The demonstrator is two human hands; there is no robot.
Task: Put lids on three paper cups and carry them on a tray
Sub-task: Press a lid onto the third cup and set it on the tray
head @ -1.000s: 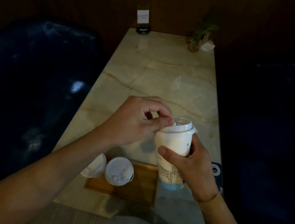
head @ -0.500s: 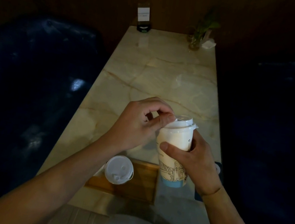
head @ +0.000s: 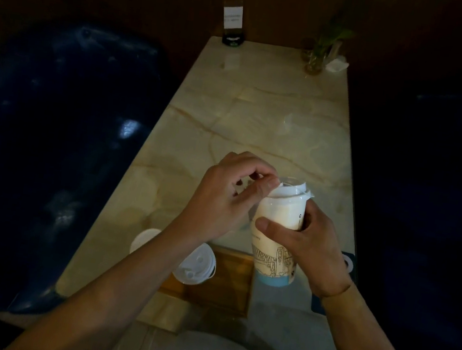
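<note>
A white paper cup (head: 275,242) with a line drawing and a blue base is held above the table, gripped round its middle by my right hand (head: 307,245). A white lid (head: 291,190) sits tilted on its rim. My left hand (head: 226,201) pinches the lid's left edge with curled fingers. Two lidded cups, one (head: 196,265) nearer and one (head: 143,238) partly hidden by my left forearm, stand on a wooden tray (head: 231,281) at the table's near edge.
The marble table (head: 261,119) runs away from me, with a card stand (head: 232,23) and a small plant in a glass (head: 318,53) at its far end. Dark blue seats flank both sides. A dark blue object (head: 349,264) lies right of the tray.
The lid has tipped more steeply on the cup's rim under my left fingers. The cup and both hands have stayed in almost the same place.
</note>
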